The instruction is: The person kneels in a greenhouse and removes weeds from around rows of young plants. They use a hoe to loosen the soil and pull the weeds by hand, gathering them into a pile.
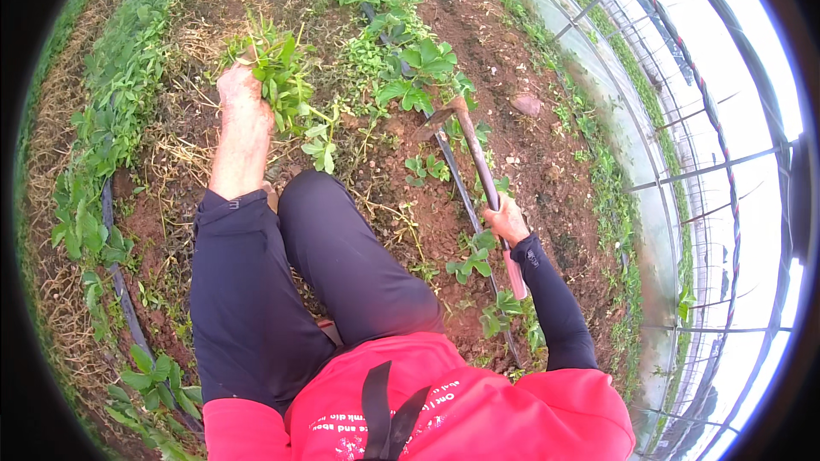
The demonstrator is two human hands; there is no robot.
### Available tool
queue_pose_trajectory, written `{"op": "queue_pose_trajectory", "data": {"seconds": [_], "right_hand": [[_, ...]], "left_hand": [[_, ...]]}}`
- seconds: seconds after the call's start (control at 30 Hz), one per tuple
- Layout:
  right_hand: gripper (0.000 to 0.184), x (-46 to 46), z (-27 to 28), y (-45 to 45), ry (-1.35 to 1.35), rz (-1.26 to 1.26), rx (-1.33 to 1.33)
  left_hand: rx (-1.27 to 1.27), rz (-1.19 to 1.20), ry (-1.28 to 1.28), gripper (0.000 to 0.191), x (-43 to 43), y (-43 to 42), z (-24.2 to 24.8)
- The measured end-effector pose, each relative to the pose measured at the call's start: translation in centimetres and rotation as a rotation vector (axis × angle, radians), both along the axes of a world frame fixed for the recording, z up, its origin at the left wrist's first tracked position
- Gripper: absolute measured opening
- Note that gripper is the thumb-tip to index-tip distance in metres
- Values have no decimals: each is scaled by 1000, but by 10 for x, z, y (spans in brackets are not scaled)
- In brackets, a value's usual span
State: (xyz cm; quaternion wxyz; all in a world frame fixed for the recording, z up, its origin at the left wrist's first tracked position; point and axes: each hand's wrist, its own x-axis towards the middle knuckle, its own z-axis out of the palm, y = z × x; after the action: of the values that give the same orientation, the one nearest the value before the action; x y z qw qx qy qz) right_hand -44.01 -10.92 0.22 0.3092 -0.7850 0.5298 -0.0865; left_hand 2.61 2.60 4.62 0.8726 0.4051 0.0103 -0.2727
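Observation:
My left hand (240, 86) grips a bunch of uprooted green weeds (282, 73) over the soil ahead of my knees; its fingers are partly hidden by leaves. My right hand (507, 219) is closed around the handle (477, 153) of a short hoe, whose pink grip end (514, 275) sticks out below the fist. The rusty metal hoe blade (435, 123) points left, over the plant row beside a black drip hose (458, 182). Leafy crop plants (416, 80) that look like strawberries grow along this hose.
To the left runs another row of green plants (115, 115) with a black hose (122, 294). Dry straw and weeds cover the ground between rows. A reddish stone (526, 104) lies on the soil at right, before the greenhouse's plastic side sheet (624, 141) and metal frame.

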Motion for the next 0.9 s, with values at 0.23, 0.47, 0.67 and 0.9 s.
{"op": "queue_pose_trajectory", "data": {"seconds": [0.23, 0.47, 0.67, 0.9], "right_hand": [[15, -60, 56, 56, -35, -256, 348], [38, -56, 69, 66, 401, -81, -124], [25, 16, 48, 44, 116, 102, -233], [27, 101, -1, -1, 270, 341, -296]], "left_hand": [[48, 67, -2, 32, -12, 6, 13], [-69, 5, 42, 17, -4, 8, 15], [-21, 60, 26, 31, -10, 8, 16], [-33, 51, -93, 19, -3, 24, 22]]}}
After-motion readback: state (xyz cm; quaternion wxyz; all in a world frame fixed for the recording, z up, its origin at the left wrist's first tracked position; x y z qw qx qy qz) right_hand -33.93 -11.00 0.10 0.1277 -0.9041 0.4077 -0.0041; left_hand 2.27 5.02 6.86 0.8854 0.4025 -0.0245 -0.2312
